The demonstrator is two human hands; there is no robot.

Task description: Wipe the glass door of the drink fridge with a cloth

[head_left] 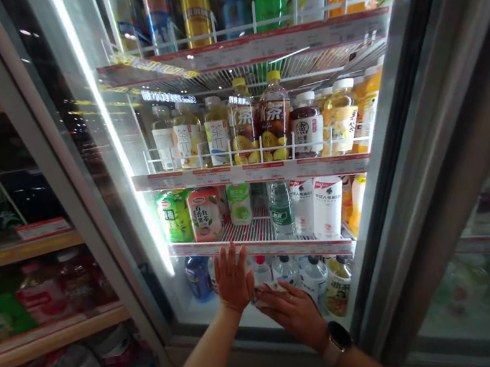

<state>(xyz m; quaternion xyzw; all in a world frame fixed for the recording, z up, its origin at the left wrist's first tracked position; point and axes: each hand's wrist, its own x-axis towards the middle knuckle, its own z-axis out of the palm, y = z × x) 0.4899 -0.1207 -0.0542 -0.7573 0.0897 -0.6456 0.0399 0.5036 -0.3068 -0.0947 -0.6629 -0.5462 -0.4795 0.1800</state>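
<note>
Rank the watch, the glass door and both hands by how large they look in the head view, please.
1. Glass door
2. Left hand and right hand: too alike to rank
3. Watch

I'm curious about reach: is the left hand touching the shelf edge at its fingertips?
Cannot tell: in the head view, the left hand overlaps the shelf edge, but depth is unclear.

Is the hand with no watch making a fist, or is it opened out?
Opened out. The left hand has its fingers stretched upward, not curled in, with slim gaps between the tips.
</note>
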